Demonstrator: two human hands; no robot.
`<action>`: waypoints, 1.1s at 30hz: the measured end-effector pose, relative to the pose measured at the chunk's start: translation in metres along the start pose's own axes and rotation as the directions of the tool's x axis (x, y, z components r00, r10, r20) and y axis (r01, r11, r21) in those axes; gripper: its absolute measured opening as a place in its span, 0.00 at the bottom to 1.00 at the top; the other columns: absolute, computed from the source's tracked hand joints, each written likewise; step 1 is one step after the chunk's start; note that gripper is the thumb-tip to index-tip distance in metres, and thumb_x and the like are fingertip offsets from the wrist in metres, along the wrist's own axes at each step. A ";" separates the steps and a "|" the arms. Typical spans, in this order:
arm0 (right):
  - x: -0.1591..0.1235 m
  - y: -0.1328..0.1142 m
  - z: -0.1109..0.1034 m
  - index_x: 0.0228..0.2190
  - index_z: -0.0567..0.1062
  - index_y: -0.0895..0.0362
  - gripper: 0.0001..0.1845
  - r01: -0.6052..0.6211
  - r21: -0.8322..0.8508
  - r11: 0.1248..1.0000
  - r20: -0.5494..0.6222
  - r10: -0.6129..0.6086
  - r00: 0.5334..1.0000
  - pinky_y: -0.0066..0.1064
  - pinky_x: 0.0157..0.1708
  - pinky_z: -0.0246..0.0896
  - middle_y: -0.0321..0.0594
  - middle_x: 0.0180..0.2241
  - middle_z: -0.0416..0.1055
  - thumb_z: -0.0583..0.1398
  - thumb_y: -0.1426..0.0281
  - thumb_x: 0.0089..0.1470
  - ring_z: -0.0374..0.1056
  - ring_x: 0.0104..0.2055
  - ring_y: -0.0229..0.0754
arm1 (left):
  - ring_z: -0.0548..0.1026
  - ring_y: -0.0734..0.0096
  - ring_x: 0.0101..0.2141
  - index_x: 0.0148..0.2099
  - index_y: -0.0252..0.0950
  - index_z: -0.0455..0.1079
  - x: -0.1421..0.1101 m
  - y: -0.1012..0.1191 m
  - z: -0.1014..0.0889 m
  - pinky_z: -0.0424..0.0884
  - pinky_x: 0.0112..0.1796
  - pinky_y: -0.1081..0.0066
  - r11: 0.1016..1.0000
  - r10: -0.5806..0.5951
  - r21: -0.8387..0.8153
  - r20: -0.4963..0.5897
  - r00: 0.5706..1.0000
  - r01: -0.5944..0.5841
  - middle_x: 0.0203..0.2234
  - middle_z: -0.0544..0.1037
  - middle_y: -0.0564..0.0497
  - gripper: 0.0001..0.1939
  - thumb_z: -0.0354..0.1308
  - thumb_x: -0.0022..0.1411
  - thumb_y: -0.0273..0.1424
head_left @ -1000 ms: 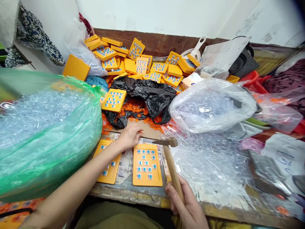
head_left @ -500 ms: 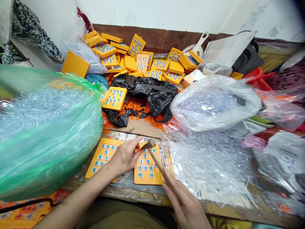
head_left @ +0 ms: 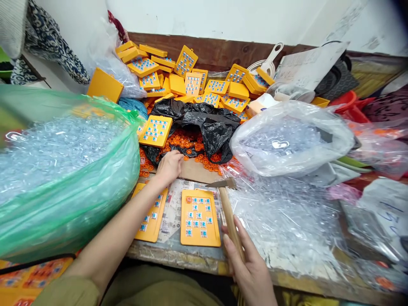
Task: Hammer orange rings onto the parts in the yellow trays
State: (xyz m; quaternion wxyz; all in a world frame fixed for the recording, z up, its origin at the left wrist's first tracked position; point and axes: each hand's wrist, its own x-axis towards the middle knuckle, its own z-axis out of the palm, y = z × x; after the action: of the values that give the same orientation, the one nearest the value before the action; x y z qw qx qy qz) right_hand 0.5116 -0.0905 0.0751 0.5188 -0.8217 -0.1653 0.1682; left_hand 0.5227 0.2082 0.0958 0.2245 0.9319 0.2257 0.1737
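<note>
head view: one hammer [head_left: 227, 208], wooden-handled, beside a yellow panel [head_left: 198, 241], probably stiff and head-heavy, best gripped low, where the right hand [head_left: 253, 270] wraps its fingers; left hand [head_left: 170, 166], fingers curled near orange rings [head_left: 180, 141], contents impossible to tell.

Cluttered workshop bench, heaped with yellow panels [head_left: 200, 218].
</note>
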 end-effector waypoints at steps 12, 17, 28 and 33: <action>0.005 0.000 0.002 0.57 0.68 0.54 0.30 -0.006 0.068 0.998 -0.038 0.008 0.999 0.39 0.35 0.75 0.42 0.41 0.79 0.59 0.57 0.55 0.74 0.45 0.52 | 0.75 0.62 0.37 0.36 0.32 0.77 0.016 0.000 0.023 0.71 0.40 0.67 0.999 0.037 0.012 0.132 0.991 -0.038 0.34 0.76 0.44 0.09 0.54 0.59 0.24; 0.002 -0.003 -0.001 0.56 0.70 0.54 0.30 -0.027 0.122 0.992 -0.027 0.031 0.999 0.38 0.34 0.76 0.43 0.41 0.79 0.60 0.56 0.54 0.76 0.41 0.51 | 0.75 0.64 0.37 0.40 0.33 0.77 -0.007 0.012 0.013 0.71 0.41 0.66 0.997 0.075 -0.009 0.101 0.992 -0.075 0.33 0.76 0.46 0.11 0.53 0.60 0.22; 0.000 0.002 -0.002 0.58 0.67 0.55 0.31 -0.064 0.119 0.991 -0.006 0.065 0.998 0.39 0.36 0.76 0.44 0.48 0.76 0.59 0.55 0.55 0.73 0.48 0.53 | 0.74 0.60 0.39 0.34 0.34 0.77 -0.008 0.007 0.021 0.71 0.43 0.62 0.999 0.043 0.003 0.080 0.996 -0.044 0.34 0.78 0.45 0.07 0.57 0.58 0.25; 0.000 0.003 -0.004 0.56 0.69 0.55 0.30 -0.032 0.102 0.994 -0.017 0.034 0.999 0.40 0.42 0.74 0.45 0.48 0.76 0.60 0.56 0.55 0.73 0.48 0.53 | 0.73 0.61 0.39 0.39 0.34 0.76 -0.016 0.010 0.016 0.71 0.43 0.62 0.994 0.108 -0.007 0.092 0.990 -0.107 0.33 0.77 0.46 0.10 0.54 0.59 0.23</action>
State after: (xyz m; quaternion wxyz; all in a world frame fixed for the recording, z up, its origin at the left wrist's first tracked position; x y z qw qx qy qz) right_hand 0.5136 -0.0953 0.0739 0.5588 -0.7983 -0.1379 0.1773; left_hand 0.5194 0.1866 0.0844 0.2259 0.9495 0.1644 0.1428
